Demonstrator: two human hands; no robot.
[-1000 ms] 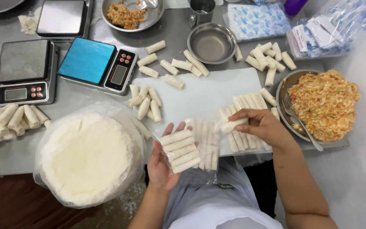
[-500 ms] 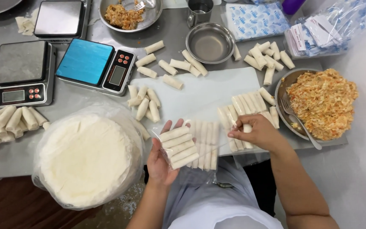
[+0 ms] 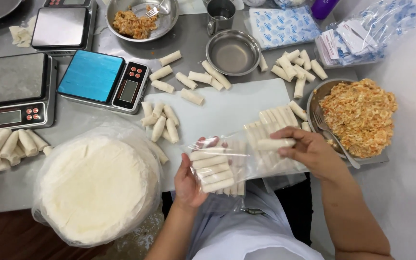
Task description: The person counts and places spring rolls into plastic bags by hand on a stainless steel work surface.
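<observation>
Here, near the frame's centre, the left hand (image 3: 188, 180) cups a clear plastic bag (image 3: 227, 161) with pale rolled spring rolls (image 3: 211, 168) lying left-right. The right hand (image 3: 309, 150), just right of it, pinches one pale roll (image 3: 275, 143), long axis horizontal, at the bag's mouth.

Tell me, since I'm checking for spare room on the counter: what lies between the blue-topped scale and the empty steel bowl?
In the head view, loose rolls lie scattered on the bare steel counter between the blue-topped scale and the empty steel bowl.
</observation>
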